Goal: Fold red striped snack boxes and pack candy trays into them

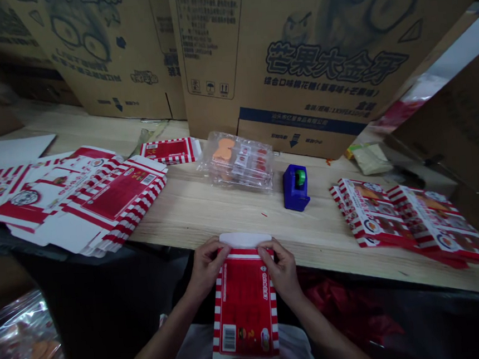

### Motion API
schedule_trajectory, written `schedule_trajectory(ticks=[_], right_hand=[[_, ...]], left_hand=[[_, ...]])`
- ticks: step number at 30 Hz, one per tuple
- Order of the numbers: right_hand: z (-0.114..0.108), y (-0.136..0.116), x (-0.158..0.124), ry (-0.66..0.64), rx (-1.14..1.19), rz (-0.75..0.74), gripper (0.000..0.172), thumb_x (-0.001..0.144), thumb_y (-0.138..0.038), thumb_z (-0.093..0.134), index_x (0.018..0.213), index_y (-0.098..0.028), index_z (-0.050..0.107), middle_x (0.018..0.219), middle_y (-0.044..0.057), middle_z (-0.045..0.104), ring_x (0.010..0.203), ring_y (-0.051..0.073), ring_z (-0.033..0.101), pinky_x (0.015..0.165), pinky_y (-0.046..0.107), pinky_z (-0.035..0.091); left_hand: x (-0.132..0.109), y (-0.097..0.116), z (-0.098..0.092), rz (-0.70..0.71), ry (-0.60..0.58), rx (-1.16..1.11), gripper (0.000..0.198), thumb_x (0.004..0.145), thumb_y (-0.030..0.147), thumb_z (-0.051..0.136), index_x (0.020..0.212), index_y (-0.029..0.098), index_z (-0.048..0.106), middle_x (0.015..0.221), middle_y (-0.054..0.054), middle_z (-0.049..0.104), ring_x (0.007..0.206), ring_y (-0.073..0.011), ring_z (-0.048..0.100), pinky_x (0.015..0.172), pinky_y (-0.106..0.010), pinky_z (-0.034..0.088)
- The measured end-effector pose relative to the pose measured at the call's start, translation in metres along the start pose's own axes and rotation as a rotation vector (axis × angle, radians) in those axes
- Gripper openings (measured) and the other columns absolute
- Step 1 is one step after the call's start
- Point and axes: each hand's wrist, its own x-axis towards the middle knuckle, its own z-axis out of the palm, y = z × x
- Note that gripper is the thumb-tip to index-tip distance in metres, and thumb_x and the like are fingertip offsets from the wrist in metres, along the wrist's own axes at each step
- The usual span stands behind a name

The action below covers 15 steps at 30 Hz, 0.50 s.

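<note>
A red carton with striped red-and-white edges [246, 307] is held in front of my body, at the table's near edge. Its white end flap [245, 239] points away from me. My left hand [207, 266] pinches the carton's upper left corner, thumb on the printed face. At the upper right corner my right hand [281, 265] grips it the same way. The fingers behind the carton are hidden. Beyond my hands, a clear plastic pack [240, 161] with orange and red pieces lies on the table. A blue tape dispenser [295, 187] with a green core stands to its right.
Flat striped cartons [119, 195] are piled at the left. Filled packs [376, 212] overlap at the right. Another red carton [170, 151] lies near the back. Large cardboard boxes [216, 109] wall off the far side. A bag of clear packs [28, 349] sits low left.
</note>
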Motion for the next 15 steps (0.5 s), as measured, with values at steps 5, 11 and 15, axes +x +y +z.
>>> schedule_trajectory(ticks=[5,11,15], right_hand=[[-0.002,0.003,0.001,-0.013,-0.040,-0.031,0.016,0.087,-0.031,0.057,0.080,-0.022,0.069,0.080,0.000,0.068,0.080,0.018,0.058,0.100,0.040,0.035],[-0.005,0.003,-0.002,-0.032,-0.003,0.076,0.032,0.093,-0.037,0.044,0.081,-0.022,0.070,0.085,0.003,0.069,0.089,0.019,0.059,0.100,0.038,0.036],[0.000,0.005,-0.008,0.085,0.045,0.109,0.023,0.090,-0.038,0.051,0.099,-0.022,0.065,0.097,0.004,0.066,0.094,0.019,0.059,0.088,0.031,0.044]], left_hand=[[-0.007,-0.014,0.001,0.016,0.118,0.077,0.014,0.083,0.028,0.063,0.075,0.017,0.062,0.070,0.001,0.060,0.067,-0.0126,0.055,0.065,-0.023,0.043],[-0.002,-0.009,-0.001,-0.081,0.071,-0.098,0.027,0.079,0.026,0.066,0.099,0.021,0.049,0.081,0.003,0.060,0.070,-0.0114,0.057,0.064,-0.021,0.046],[0.005,0.001,-0.007,-0.176,-0.063,-0.170,0.047,0.077,0.031,0.067,0.120,0.018,0.054,0.101,-0.006,0.066,0.087,-0.0175,0.062,0.075,-0.027,0.049]])
